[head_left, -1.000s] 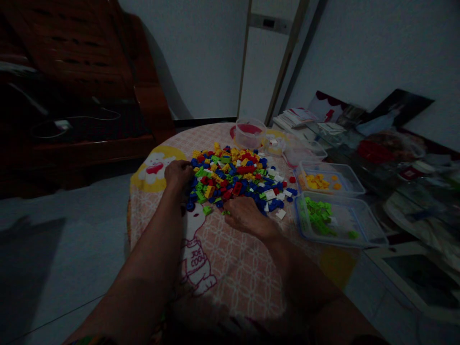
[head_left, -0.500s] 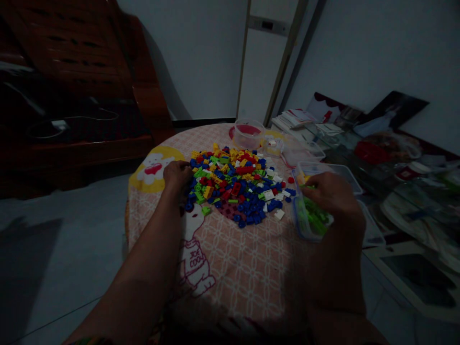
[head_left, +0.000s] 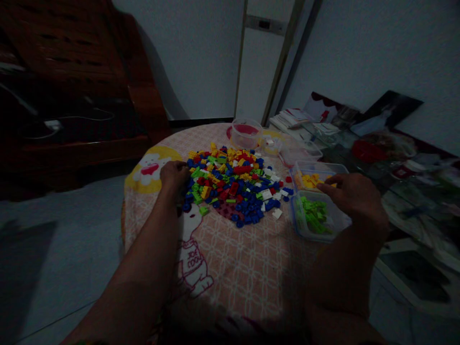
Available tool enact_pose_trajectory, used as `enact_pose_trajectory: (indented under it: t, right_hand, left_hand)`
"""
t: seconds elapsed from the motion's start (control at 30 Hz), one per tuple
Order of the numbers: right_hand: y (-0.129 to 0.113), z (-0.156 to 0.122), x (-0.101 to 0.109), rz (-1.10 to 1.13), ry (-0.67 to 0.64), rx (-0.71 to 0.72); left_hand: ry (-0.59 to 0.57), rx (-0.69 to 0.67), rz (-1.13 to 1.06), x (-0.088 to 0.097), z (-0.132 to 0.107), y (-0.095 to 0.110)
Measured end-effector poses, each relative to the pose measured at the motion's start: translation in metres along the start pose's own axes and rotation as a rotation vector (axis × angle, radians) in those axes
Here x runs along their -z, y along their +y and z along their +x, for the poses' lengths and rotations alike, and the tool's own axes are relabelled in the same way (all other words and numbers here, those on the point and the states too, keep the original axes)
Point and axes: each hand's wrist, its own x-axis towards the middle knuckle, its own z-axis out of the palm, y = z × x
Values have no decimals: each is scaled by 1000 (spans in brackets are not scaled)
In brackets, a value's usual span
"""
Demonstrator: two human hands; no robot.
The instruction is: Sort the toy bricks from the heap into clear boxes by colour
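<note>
A large heap of mixed toy building bricks (head_left: pixel 233 184) in red, blue, yellow, green and white is spread over the table. My left hand (head_left: pixel 174 175) rests at the heap's left edge, its fingers curled together; whatever they may hold is hidden. On the right, my right hand (head_left: pixel 359 194) hovers over the side-by-side plastic containers, thumb and fingers closed in a pinch. What lies between those fingertips is too dark to make out. Yellow bricks (head_left: pixel 309 180) lie in the far container, beneath and left of the fingertips. Green bricks (head_left: pixel 314 214) fill part of the near one.
A round clear tub (head_left: pixel 246 134) stands at the table's far side, with a small container (head_left: pixel 270 144) of white pieces beside it. A patterned cloth (head_left: pixel 244 268) covers the round table. Right of it, a cluttered glass surface holds papers (head_left: pixel 293 118) and a red bowl (head_left: pixel 368 149).
My right hand has shifted right and away from the green bricks, uncovering them and the yellow ones. The left hand stays at the heap's edge; the whole view has drifted slightly.
</note>
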Motion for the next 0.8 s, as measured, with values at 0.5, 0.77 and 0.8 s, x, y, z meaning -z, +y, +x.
enact_pose_trajectory:
  t: [0.5,0.77,0.8]
  right_hand:
    - [-188,-47,-57,364,-356,925]
    - [-223,-82,-114,348,-378,1140]
    - [-224,-83,-116,329,-379,1143]
  left_hand:
    - [-19,8,9,1,-5,4]
    - [-26,-10,-2,0,-4,2]
    - [-31,-7,6,0,-4,2]
